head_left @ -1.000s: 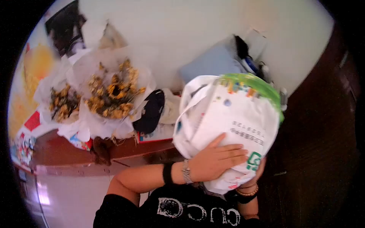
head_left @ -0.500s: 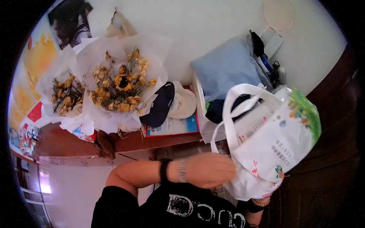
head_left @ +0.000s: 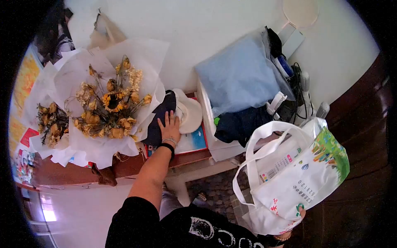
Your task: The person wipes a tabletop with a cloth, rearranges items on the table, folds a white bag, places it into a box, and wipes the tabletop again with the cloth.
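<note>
My left hand [head_left: 169, 129] reaches over the shelf, its fingers spread on the dark cap [head_left: 155, 131]. Beside it lies a cream cap [head_left: 189, 112], above a flat red-edged box [head_left: 197, 140]. At the lower right my right hand [head_left: 302, 213] grips the lower side of a white bag [head_left: 285, 190] with printed characters and a green picture; most of the fingers are hidden by the bag. The bag's handles hang loose toward the left, and a printed packet [head_left: 278, 167] shows in its opening.
Dried bouquets in white paper [head_left: 111, 103] stand left on the brown shelf [head_left: 66, 172]. A white box [head_left: 206, 120] holds a light-blue bag [head_left: 237, 74] and dark cloth [head_left: 244, 125]. Cables [head_left: 298, 91] lie behind it. Dark brown furniture [head_left: 359, 173] is at the right.
My left hand has moved from beside the white bag up and left onto the dark cap, with its fingers spread. The view has shifted slightly; my right hand still holds the bag.
</note>
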Motion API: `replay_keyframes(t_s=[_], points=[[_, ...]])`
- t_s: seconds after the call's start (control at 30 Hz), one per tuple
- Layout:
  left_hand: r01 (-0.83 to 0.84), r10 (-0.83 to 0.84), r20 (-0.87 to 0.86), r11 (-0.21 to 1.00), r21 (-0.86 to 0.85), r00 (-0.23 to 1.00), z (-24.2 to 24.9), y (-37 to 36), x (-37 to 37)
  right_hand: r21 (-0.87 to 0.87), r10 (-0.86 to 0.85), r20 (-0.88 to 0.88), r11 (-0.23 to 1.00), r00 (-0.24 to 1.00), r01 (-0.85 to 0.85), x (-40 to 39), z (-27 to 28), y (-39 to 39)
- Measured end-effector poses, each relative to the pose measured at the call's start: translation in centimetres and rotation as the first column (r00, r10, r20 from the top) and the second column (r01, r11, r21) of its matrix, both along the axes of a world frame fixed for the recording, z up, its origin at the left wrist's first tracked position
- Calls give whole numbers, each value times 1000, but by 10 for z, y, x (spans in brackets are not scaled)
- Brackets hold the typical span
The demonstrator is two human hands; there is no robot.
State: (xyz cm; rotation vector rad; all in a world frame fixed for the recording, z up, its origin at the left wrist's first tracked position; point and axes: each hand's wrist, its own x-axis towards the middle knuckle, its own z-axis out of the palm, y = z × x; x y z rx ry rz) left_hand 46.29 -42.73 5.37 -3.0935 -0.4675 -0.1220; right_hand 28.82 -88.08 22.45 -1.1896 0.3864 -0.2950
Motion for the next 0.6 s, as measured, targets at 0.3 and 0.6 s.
replay_keyframes(t_s=[0.3,0.6], points=[[60,-62,51,998,35,997,11,21,3,246,-121,-129,958,984,149,-6,-24,-52],[250,-192,544,968,-33,817,65,32,-20,274,179,85,942,980,-196,6,11,3]])
